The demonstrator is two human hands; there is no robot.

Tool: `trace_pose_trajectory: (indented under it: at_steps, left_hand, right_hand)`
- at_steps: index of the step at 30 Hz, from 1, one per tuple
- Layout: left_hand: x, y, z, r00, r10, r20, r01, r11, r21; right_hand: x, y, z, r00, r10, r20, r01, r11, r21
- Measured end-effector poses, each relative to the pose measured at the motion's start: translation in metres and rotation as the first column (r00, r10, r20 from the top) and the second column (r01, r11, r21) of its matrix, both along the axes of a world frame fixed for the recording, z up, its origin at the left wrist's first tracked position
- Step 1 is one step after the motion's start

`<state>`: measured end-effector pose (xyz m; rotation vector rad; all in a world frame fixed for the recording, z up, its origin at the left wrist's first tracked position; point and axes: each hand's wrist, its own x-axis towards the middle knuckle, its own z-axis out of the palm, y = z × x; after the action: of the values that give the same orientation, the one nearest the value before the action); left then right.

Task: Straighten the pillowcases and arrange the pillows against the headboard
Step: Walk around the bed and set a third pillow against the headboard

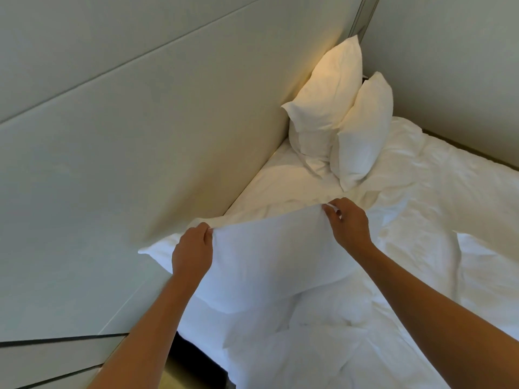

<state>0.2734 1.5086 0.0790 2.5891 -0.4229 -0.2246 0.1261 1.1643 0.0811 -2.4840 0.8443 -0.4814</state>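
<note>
Pinching pillow top edge with both hands, left and right; lying lengthwise along headboard, just beside it, left hand nearer; needing standing up.

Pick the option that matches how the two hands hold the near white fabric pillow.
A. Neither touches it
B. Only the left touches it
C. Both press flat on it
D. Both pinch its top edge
D: the left hand and right hand each pinch the top edge of the near white fabric pillow.

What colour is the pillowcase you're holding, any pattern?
Plain white, no pattern, on the held pillow; head view shows it.
</note>
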Motion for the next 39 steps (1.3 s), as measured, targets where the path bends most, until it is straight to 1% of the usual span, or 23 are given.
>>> trace_pose_trajectory:
  at_steps: [5, 7, 9, 11, 14, 16, 20, 24, 26, 30, 32, 35, 38, 39]
  left_hand:
    - [0.007, -0.011, -0.018, 0.994, -0.087, -0.072, 0.089, 0.996, 0.021]
    - [0.007, -0.015, -0.024, 0.986, -0.104, -0.129, 0.109, 0.994, 0.029]
    - [0.005, -0.017, -0.026, 0.977, -0.105, -0.186, 0.119, 0.99, 0.069]
    - [0.002, -0.02, -0.028, 0.978, -0.101, -0.18, 0.124, 0.985, 0.118]
    - [-0.004, -0.027, -0.029, 0.992, -0.066, -0.112, 0.084, 0.983, 0.163]
    - [-0.009, -0.032, -0.025, 0.995, -0.057, -0.082, 0.07, 0.984, 0.164]
    - [-0.027, -0.037, -0.014, 0.999, -0.037, -0.03, 0.041, 0.991, 0.131]
    - [-0.049, -0.037, -0.003, 1.0, -0.011, -0.008, 0.012, 0.992, 0.129]
    - [-0.063, -0.035, 0.0, 1.0, 0.0, -0.01, 0.002, 0.987, 0.159]
    - [-0.092, -0.037, 0.006, 1.0, 0.005, -0.006, -0.004, 0.976, 0.216]
    - [-0.104, -0.038, 0.008, 1.0, 0.013, -0.002, -0.012, 0.973, 0.229]
    - [-0.12, -0.042, 0.009, 1.0, 0.009, -0.005, -0.007, 0.965, 0.262]
    - [-0.134, -0.044, 0.009, 0.999, 0.043, -0.005, -0.041, 0.968, 0.247]
    - [-0.138, -0.045, 0.009, 0.999, 0.051, -0.003, -0.049, 0.969, 0.243]
  right_hand:
    - [-0.002, -0.011, -0.008, 0.996, 0.023, -0.084, -0.024, 1.0, -0.011]
    - [-0.007, -0.02, -0.009, 0.984, 0.034, -0.177, -0.034, 0.999, 0.004]
    - [-0.014, -0.03, -0.012, 0.959, 0.025, -0.282, -0.024, 1.0, 0.006]
    - [-0.023, -0.038, -0.015, 0.947, 0.056, -0.316, -0.067, 0.997, -0.025]
    - [-0.036, -0.046, -0.014, 0.96, 0.069, -0.272, -0.087, 0.995, -0.053]
    - [-0.042, -0.05, -0.013, 0.972, 0.07, -0.223, -0.087, 0.994, -0.064]
    - [-0.055, -0.06, -0.015, 0.986, 0.099, -0.132, -0.098, 0.995, 0.015]
    - [-0.065, -0.068, -0.023, 0.984, 0.165, -0.074, -0.16, 0.985, 0.064]
    - [-0.073, -0.071, -0.029, 0.976, 0.199, -0.089, -0.196, 0.98, 0.046]
    - [-0.095, -0.083, -0.035, 0.967, 0.207, -0.145, -0.217, 0.975, -0.054]
    - [-0.106, -0.087, -0.034, 0.962, 0.214, -0.172, -0.225, 0.973, -0.044]
    - [-0.119, -0.093, -0.031, 0.951, 0.234, -0.202, -0.236, 0.972, 0.015]
    - [-0.125, -0.096, -0.031, 0.914, 0.268, -0.305, -0.285, 0.958, -0.011]
    - [-0.127, -0.096, -0.031, 0.909, 0.276, -0.312, -0.297, 0.955, -0.019]
